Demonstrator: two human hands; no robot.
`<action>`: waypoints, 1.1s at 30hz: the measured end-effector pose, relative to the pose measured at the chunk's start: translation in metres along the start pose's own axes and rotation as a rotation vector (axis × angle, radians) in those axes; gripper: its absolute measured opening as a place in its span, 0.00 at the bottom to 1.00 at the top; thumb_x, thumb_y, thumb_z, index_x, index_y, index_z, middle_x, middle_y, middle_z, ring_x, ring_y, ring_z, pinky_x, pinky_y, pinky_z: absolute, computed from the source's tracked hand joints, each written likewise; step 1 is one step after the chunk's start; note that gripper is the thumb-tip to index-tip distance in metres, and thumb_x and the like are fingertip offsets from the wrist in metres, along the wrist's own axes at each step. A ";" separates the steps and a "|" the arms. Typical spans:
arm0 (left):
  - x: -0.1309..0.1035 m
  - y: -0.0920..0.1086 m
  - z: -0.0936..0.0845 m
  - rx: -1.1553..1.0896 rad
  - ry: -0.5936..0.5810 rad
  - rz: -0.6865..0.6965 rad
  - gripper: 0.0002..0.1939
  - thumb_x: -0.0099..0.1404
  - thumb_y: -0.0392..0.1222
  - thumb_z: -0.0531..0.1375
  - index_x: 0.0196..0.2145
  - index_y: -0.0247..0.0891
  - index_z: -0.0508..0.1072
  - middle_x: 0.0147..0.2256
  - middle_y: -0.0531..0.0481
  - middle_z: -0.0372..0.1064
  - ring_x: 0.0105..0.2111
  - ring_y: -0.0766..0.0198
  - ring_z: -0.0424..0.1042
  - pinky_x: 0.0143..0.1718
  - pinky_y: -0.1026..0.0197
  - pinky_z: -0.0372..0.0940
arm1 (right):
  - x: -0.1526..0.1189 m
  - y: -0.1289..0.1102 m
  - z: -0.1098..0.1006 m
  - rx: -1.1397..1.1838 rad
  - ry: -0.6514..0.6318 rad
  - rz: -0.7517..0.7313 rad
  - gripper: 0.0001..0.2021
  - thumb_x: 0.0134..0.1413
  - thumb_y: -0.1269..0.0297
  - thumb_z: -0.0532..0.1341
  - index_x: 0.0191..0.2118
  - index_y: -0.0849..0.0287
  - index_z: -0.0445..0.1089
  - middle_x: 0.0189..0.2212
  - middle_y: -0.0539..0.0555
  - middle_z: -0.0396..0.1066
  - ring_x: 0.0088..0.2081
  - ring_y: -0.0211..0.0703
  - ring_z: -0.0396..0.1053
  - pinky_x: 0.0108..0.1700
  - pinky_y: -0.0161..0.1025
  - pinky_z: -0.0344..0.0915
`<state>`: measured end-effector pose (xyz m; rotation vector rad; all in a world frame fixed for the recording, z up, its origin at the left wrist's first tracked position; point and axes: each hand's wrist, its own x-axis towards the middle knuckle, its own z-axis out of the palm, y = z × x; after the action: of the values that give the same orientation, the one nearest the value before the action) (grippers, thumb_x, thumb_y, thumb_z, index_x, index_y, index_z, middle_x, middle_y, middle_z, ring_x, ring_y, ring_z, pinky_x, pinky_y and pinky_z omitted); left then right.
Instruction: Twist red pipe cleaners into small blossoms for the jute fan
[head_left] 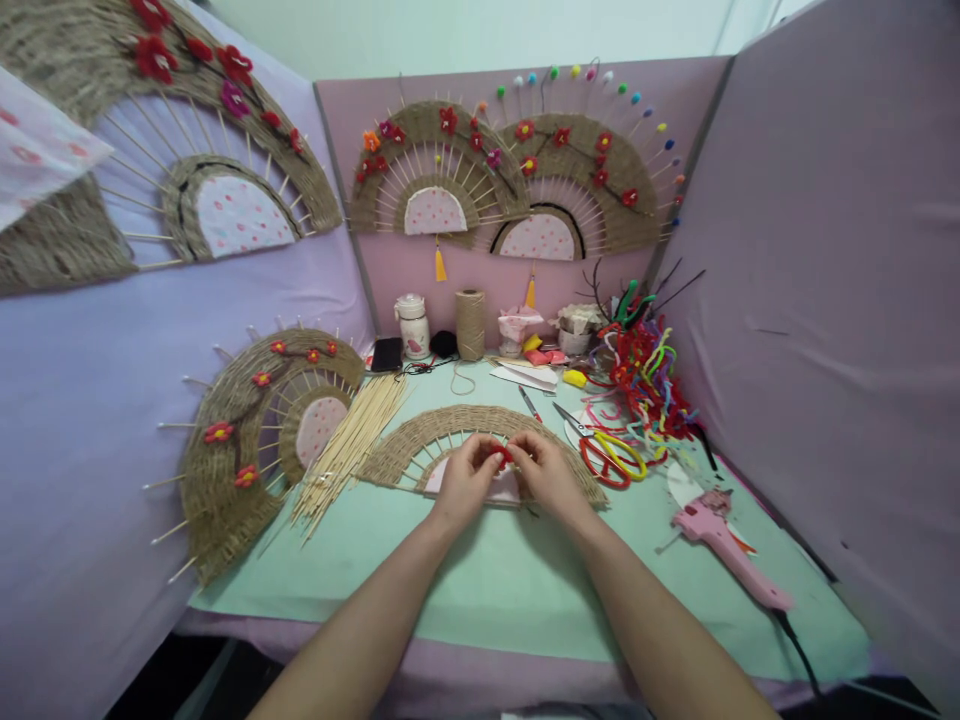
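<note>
The fingers covered most of the small red piece (501, 455), too small to make out. The large fan (292, 170) at far left ran out of sight, partly behind dotted cloth (45, 150).

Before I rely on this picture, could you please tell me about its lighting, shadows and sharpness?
In the head view, the light is soft, the back wall brighter than the right partition, with faint shadows on the green tabletop; same view, the upper-left fan looks stretched near the edge, and the small red piece in the fingers lacks clear detail.
</note>
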<state>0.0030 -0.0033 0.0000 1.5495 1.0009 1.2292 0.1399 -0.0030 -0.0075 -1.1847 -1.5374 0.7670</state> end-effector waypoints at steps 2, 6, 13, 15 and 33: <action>0.002 0.000 -0.001 -0.053 -0.054 -0.048 0.05 0.57 0.38 0.56 0.33 0.36 0.67 0.28 0.53 0.66 0.27 0.68 0.66 0.32 0.64 0.61 | 0.002 0.004 -0.001 -0.001 -0.030 0.010 0.08 0.53 0.62 0.54 0.29 0.59 0.66 0.26 0.49 0.68 0.29 0.39 0.65 0.32 0.34 0.60; 0.004 -0.002 -0.002 -0.085 -0.056 -0.086 0.04 0.55 0.38 0.57 0.29 0.35 0.66 0.24 0.54 0.65 0.25 0.69 0.65 0.29 0.66 0.60 | 0.002 0.008 -0.001 -0.052 -0.037 0.032 0.08 0.53 0.62 0.54 0.29 0.58 0.67 0.26 0.50 0.69 0.29 0.40 0.66 0.32 0.35 0.61; 0.008 -0.012 -0.002 -0.037 0.112 -0.110 0.05 0.54 0.39 0.58 0.29 0.35 0.67 0.26 0.52 0.67 0.27 0.67 0.67 0.30 0.65 0.61 | -0.002 -0.006 -0.002 -0.201 0.129 -0.106 0.11 0.55 0.61 0.53 0.37 0.58 0.71 0.36 0.55 0.71 0.39 0.44 0.67 0.41 0.40 0.62; 0.007 -0.012 -0.003 0.030 0.127 -0.067 0.03 0.55 0.38 0.57 0.29 0.36 0.67 0.26 0.52 0.67 0.28 0.67 0.68 0.31 0.65 0.62 | -0.003 -0.009 -0.001 -0.210 0.098 -0.099 0.09 0.53 0.62 0.55 0.34 0.58 0.71 0.33 0.54 0.72 0.34 0.42 0.68 0.37 0.38 0.63; 0.005 -0.011 0.001 0.256 0.101 0.024 0.02 0.55 0.34 0.54 0.27 0.37 0.66 0.26 0.54 0.67 0.27 0.68 0.66 0.29 0.66 0.59 | -0.006 -0.010 0.006 -0.341 0.103 -0.138 0.06 0.49 0.69 0.55 0.27 0.58 0.69 0.25 0.52 0.70 0.29 0.40 0.66 0.32 0.35 0.61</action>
<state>0.0044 0.0039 -0.0100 1.7121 1.2488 1.2437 0.1311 -0.0115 -0.0019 -1.3246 -1.6862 0.3543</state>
